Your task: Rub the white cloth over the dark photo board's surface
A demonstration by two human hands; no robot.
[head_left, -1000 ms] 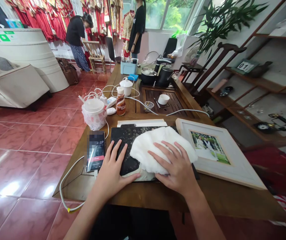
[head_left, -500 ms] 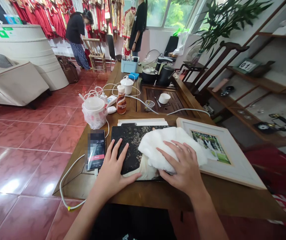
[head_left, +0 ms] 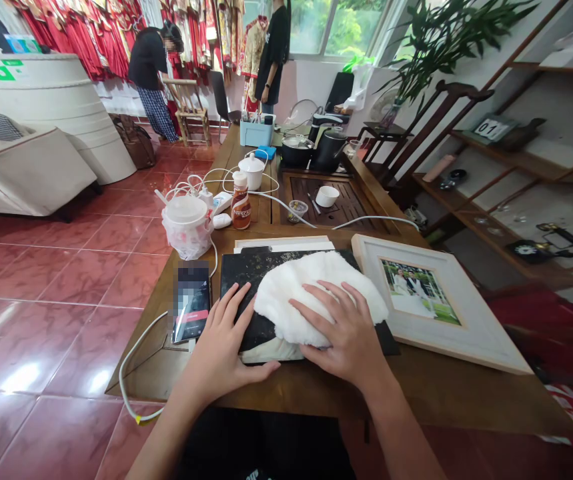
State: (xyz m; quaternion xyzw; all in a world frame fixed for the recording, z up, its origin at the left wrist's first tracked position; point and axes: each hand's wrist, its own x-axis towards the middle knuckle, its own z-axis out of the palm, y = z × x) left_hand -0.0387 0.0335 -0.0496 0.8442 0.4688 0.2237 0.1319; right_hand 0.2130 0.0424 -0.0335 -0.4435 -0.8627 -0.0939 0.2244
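Note:
My left hand (head_left: pixel 223 343) is open, its fingers spread over the left part of a flat black board (head_left: pixel 239 267), the thumb pointing right along the near edge. My right hand (head_left: pixel 346 333) grips a fluffy white pad (head_left: pixel 283 293) from above, fingers spread across it and thumb at its near edge; the pad lies on the board. A cream cloth (head_left: pixel 271 351) shows under the pad near my left thumb, mostly hidden. Right of the board lies a pale wooden picture frame (head_left: pixel 466 347) with a photo of people outdoors.
A phone (head_left: pixel 191 307) on a cable lies left of the board. Beyond it stand a lidded white tub (head_left: pixel 187 227), a brown bottle (head_left: pixel 241 203) and a white lidded pot (head_left: pixel 251 172). A tea tray (head_left: pixel 346 207) holds a small white cup (head_left: pixel 327 196). Two people stand far back.
My right hand has slid the white pad leftward over the board, uncovering the board's right end. My left hand stays nearly in place, its fingers slightly closer together.

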